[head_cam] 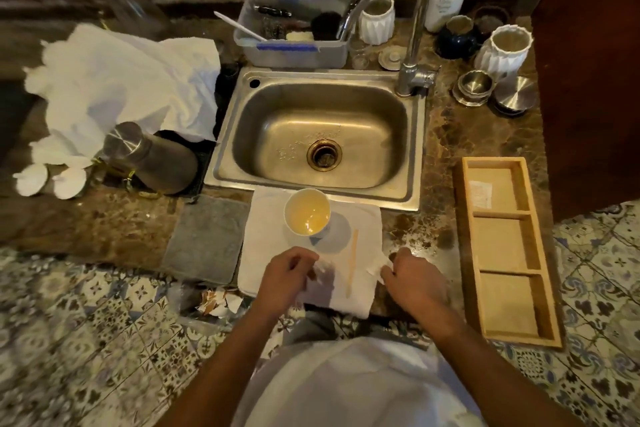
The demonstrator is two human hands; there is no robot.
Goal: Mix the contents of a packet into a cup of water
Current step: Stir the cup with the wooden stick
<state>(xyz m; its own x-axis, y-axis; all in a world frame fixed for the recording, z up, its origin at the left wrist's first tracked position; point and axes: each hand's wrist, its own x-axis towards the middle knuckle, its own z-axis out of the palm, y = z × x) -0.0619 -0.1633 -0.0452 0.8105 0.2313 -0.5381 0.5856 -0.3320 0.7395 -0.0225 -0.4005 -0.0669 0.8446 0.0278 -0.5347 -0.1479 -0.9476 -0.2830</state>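
A white paper cup [307, 212] holding pale liquid stands on a folded white towel [363, 218] in front of the sink. A thin wooden stirrer [352, 262] lies on the towel to the right of the cup. My left hand [287, 279] pinches a small white packet [322, 266] just below the cup. My right hand [414, 282] holds a torn white strip of the packet [380, 267], a short way to the right. The two pieces are apart.
A steel sink [412, 163] with a tall tap [408, 10] lies behind the towel. A wooden three-part tray [462, 218] is at the right and holds one packet [480, 193]. A metal jug [149, 159] and crumpled white cloth [121, 80] are at the left. Jars and bowls stand at the back right.
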